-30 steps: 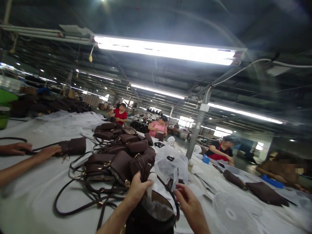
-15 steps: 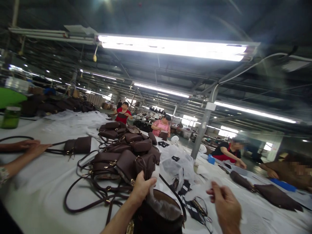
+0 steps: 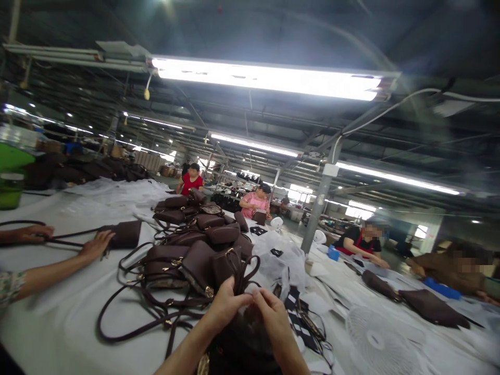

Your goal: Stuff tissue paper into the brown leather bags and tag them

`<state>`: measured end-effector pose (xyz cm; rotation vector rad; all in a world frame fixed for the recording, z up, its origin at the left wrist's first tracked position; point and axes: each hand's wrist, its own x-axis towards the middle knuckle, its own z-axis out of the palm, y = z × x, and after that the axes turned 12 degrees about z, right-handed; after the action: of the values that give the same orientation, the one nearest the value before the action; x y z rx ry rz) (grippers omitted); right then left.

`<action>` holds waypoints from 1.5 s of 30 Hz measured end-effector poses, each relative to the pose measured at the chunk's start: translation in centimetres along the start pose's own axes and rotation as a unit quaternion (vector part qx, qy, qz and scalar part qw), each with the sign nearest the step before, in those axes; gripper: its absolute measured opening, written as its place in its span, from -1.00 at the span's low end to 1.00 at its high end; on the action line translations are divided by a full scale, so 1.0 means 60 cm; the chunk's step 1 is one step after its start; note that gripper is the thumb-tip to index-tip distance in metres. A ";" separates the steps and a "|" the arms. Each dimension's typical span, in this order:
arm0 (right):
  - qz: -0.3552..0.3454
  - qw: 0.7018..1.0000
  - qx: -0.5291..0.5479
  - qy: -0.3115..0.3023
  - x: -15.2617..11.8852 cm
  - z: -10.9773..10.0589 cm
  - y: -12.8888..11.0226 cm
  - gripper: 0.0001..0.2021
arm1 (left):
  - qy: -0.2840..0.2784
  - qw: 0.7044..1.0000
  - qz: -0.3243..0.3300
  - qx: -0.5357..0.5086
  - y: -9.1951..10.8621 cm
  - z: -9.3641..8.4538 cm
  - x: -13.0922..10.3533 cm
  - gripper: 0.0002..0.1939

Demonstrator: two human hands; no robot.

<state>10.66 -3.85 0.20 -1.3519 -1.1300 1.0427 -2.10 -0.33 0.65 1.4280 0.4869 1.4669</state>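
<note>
Lit tube lamp [image 3: 265,78] overhead; grey pillar [image 3: 317,208] right of centre; green jar [image 3: 10,197] far left.

No lettering is legible; any print on the black-and-white pieces [image 3: 305,333] lying on the counter [image 3: 78,297] is too small to read.

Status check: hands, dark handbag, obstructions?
Left hand, right hand together over dark handbag; grips unclear. Handbag's mouth mostly hidden. Brown handbag pile close beyond.
</note>
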 end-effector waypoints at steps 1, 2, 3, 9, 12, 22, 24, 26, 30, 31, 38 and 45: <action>-0.004 0.999 0.031 -0.001 0.002 0.008 0.001 -0.53 | -0.024 1.000 0.006 0.007 0.004 -0.002 0.001 -0.67; -0.006 0.998 0.067 0.002 0.004 0.012 0.004 -0.53 | -0.048 0.999 0.004 0.010 0.009 -0.005 0.002 -0.67; -0.001 0.994 0.105 0.006 0.005 0.011 0.007 -0.52 | -0.072 0.997 -0.006 0.013 0.012 -0.009 0.005 -0.68; 0.050 0.973 0.223 0.036 -0.017 -0.030 -0.007 -0.49 | -0.141 0.978 -0.105 0.112 0.020 -0.035 0.024 -0.83; 0.078 0.975 0.208 -0.025 -0.043 -0.050 -0.022 -0.44 | -0.150 0.976 -0.112 0.109 0.020 -0.039 0.029 -0.75; 0.107 0.973 0.171 -0.110 -0.109 -0.065 -0.037 -0.50 | -0.172 0.972 -0.126 0.094 0.018 -0.039 0.025 -0.61; 0.117 0.967 0.178 -0.139 -0.116 -0.067 -0.041 -0.49 | -0.178 0.971 -0.126 0.095 0.017 -0.041 0.026 -0.60; 0.141 0.959 0.176 -0.169 -0.118 -0.068 -0.040 -0.48 | -0.186 0.970 -0.123 0.097 0.016 -0.041 0.027 -0.61; 0.221 0.943 0.135 -0.208 -0.110 -0.055 -0.020 -0.47 | -0.219 0.964 -0.113 0.102 0.025 -0.037 0.027 -0.68; 0.223 0.945 0.119 -0.207 -0.106 -0.050 -0.015 -0.47 | -0.231 0.961 -0.110 0.104 0.030 -0.036 0.026 -0.70; 0.200 0.961 0.016 -0.192 -0.068 -0.016 -0.008 -0.54 | -0.281 0.948 -0.067 0.132 0.067 -0.026 0.014 -0.88; 0.210 0.968 0.073 -0.112 -0.038 -0.002 -0.014 -0.69 | -0.307 0.918 0.075 0.239 0.069 -0.022 0.004 -0.83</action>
<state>10.28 -6.09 1.05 -1.4132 -0.9221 1.5888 -4.78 -1.43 3.87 2.2508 0.3478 0.9504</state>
